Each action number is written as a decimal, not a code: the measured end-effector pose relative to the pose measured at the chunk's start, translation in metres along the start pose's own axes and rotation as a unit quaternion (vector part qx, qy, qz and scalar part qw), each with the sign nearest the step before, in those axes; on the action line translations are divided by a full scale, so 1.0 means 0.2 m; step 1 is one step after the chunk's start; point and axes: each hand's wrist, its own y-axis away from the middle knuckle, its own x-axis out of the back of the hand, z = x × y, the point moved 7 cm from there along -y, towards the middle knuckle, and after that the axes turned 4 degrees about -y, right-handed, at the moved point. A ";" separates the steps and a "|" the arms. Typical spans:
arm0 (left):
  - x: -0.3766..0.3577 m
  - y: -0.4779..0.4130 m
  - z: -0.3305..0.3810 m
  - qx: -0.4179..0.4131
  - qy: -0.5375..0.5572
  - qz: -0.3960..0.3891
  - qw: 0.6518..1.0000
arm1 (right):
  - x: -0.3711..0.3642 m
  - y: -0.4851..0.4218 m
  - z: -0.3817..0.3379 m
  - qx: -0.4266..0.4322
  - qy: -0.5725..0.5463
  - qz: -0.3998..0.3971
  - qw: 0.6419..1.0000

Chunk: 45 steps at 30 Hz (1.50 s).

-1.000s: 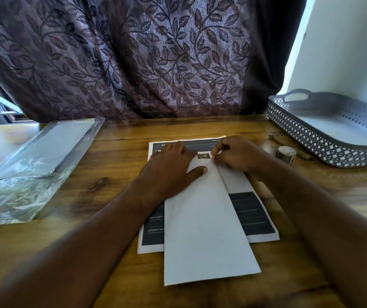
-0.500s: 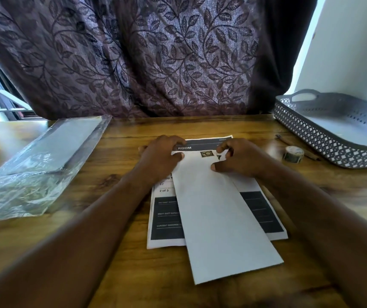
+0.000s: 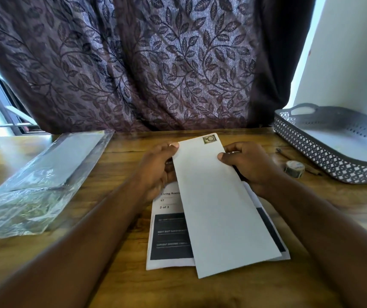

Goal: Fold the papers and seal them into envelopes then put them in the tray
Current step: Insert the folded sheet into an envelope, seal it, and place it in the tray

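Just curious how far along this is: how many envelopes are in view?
1: the white envelope, held at its far end by the left hand and right hand over the printed sheet. The plastic pack at left may hide more.

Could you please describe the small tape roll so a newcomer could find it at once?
Start at the grey lattice tray on the right of the table. Left of its near wall stands the tape roll, beside a thin pen. It alone is small, round and patterned.
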 end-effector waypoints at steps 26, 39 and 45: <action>-0.04 0.04 -0.01 -0.043 -0.043 0.042 0.997 | 0.00 0.20 0.00 -0.178 -0.003 -0.113 0.977; -0.19 0.06 0.00 -0.088 -0.080 0.048 0.992 | 0.27 0.41 -0.01 -0.135 -0.049 -0.005 0.990; -0.45 0.12 0.03 -0.054 -0.009 -0.047 0.997 | 0.60 0.49 -0.09 -0.084 -0.067 0.108 0.988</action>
